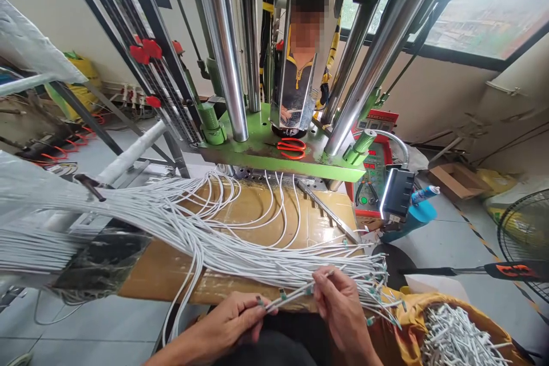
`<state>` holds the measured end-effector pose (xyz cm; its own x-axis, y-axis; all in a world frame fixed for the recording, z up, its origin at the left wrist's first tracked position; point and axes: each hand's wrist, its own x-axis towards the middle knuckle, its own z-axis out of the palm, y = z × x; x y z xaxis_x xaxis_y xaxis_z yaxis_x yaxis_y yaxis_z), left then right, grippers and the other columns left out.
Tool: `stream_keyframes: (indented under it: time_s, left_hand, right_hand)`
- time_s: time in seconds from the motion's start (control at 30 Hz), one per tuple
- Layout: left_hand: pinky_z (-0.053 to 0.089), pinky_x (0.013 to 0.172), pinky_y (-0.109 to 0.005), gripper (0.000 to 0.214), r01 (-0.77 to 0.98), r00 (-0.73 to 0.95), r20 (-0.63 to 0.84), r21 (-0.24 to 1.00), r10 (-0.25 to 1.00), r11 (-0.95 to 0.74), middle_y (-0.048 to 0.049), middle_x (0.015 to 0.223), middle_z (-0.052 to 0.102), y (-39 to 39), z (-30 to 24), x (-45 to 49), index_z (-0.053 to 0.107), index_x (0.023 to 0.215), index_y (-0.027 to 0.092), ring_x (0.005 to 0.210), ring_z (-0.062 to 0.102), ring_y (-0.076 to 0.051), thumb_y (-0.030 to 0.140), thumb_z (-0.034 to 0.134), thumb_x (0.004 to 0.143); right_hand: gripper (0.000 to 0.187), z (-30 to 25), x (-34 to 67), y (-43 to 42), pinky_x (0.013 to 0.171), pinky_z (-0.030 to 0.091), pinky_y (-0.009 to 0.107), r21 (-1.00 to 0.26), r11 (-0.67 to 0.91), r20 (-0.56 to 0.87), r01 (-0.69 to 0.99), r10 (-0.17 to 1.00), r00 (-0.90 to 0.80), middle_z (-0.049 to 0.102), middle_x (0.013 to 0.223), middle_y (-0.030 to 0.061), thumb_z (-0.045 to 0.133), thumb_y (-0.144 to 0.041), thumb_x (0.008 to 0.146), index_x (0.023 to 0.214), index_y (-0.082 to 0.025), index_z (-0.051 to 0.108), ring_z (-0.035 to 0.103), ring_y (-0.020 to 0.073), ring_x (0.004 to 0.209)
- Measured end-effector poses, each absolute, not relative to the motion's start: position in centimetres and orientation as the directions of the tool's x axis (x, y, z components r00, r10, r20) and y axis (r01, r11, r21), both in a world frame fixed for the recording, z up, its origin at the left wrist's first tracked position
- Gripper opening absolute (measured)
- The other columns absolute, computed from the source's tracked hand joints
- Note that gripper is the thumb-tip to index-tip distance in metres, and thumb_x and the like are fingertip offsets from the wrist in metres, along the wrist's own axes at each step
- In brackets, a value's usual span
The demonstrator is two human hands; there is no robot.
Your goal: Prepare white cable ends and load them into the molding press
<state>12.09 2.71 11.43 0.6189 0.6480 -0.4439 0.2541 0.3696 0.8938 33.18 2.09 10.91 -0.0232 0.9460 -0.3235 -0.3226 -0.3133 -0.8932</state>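
Some white cables point(295, 293): on the near side of the larger bundle point(253, 257).
Left hand point(238, 317): pinching them; they run rightward from its grasp.
Right hand point(338, 303): pinching the same cables, farther right.

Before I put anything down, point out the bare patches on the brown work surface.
The brown surface is bare at front left, between the black covering and the drooping white cables, and farther back, between the cables and the slanting metal bar. Front right is crowded: cable ends bunch up beside the right hand.
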Motion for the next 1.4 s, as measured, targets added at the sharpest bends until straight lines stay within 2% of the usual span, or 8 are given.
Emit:
stream_keyframes:
  time_s: [0.13,0.23,0.33,0.43,0.57,0.87,1.13,1.4]
  left_hand:
    - [0.028,0.04,-0.02,0.054,0.088,0.676,-0.419,0.863,0.606,0.498,0.0051,0.047,0.04,3.1,10.6,13.2,0.062,0.074,0.012,0.04,0.034,-0.008,0.061,0.043,0.089]
    - [0.025,0.041,-0.018,0.05,0.063,0.678,-0.408,0.861,0.612,0.504,0.0042,0.053,0.047,3.9,10.8,13.8,0.062,0.079,0.012,0.041,0.033,-0.006,0.059,0.048,0.088]
    - [0.026,0.041,-0.018,0.048,0.077,0.697,-0.424,0.846,0.578,0.528,0.0022,0.063,0.054,4.7,11.4,14.1,0.063,0.092,0.012,0.043,0.036,-0.005,0.058,0.051,0.086]
    - [0.028,0.044,-0.02,0.05,0.025,0.697,-0.369,0.869,0.614,0.494,0.0034,0.053,0.048,5.5,11.8,15.0,0.062,0.078,0.012,0.042,0.038,-0.007,0.059,0.05,0.086]
    - [0.025,0.046,-0.021,0.048,-0.098,0.64,-0.334,0.857,0.692,0.505,0.0049,0.05,0.042,6.6,11.8,16.3,0.054,0.065,0.014,0.045,0.034,-0.007,0.058,0.057,0.082]
    - [0.028,0.043,-0.02,0.039,-0.192,0.459,-0.455,0.788,0.763,0.585,-0.0007,0.061,0.058,8.9,10.6,16.2,0.063,0.082,0.011,0.044,0.044,-0.007,0.045,0.076,0.068]
    - [0.041,0.057,-0.023,0.027,0.246,0.452,-0.13,0.969,0.882,0.017,-0.0058,0.074,0.071,10.5,11.4,16.1,0.073,0.097,0.014,0.06,0.058,-0.013,0.033,0.057,0.087]
    - [0.05,0.089,-0.029,0.036,0.196,0.666,0.277,0.831,0.693,-0.52,-0.0082,0.108,0.072,10.4,9.9,18.4,0.067,0.112,0.017,0.1,0.067,-0.021,0.008,0.046,0.084]
  right_hand:
    - [0.038,10.9,32.8,2.2,0.036,0.029,0.019,-0.948,-0.318,-0.317,0.016,0.939,-0.136,0.051,0.05,-0.0041,0.069,-0.052,0.075,0.07,-0.015,0.063,0.041,0.0058,0.037]
    - [0.036,10.7,33.7,2.9,0.047,0.043,0.021,-0.965,-0.181,-0.158,0.189,0.979,0.13,0.056,0.058,-0.0022,0.072,-0.051,0.072,0.077,-0.017,0.063,0.051,0.0106,0.051]
    - [0.046,11.1,35.0,3.9,0.086,0.052,0.034,-0.947,-0.062,0.005,0.315,0.978,0.206,0.062,0.12,0.0109,0.053,-0.048,0.089,0.126,-0.02,0.053,0.061,0.0224,0.104]
    - [0.049,11.6,34.2,4.3,0.111,0.034,0.043,-0.892,0.115,0.046,0.437,0.985,-0.165,0.034,0.152,0.0071,0.037,-0.036,0.098,0.145,-0.026,0.032,0.034,0.0237,0.138]
    - [0.049,11.2,33.4,5.3,0.112,0.035,0.036,-0.777,0.411,0.14,0.478,0.852,-0.504,0.04,0.149,0.0059,0.038,-0.024,0.097,0.146,-0.025,0.032,0.035,0.0196,0.138]
    - [0.035,8.6,44.7,14.8,0.087,0.045,0.044,-0.249,0.104,0.015,0.963,0.995,-0.103,0.062,0.104,0.0133,0.045,-0.026,0.087,0.117,-0.017,0.061,0.053,0.0283,0.095]
    - [0.024,11.7,44.2,13.4,0.067,0.046,0.032,-0.316,0.011,-0.179,0.949,0.981,-0.071,0.067,0.081,0.0068,0.043,-0.029,0.088,0.1,-0.021,0.061,0.062,0.0232,0.077]
    - [0.044,10.6,38.3,7.4,0.085,0.052,0.037,-0.896,-0.103,-0.107,0.432,0.994,0.014,0.071,0.085,0.004,0.055,-0.033,0.083,0.125,-0.021,0.059,0.063,0.0268,0.099]
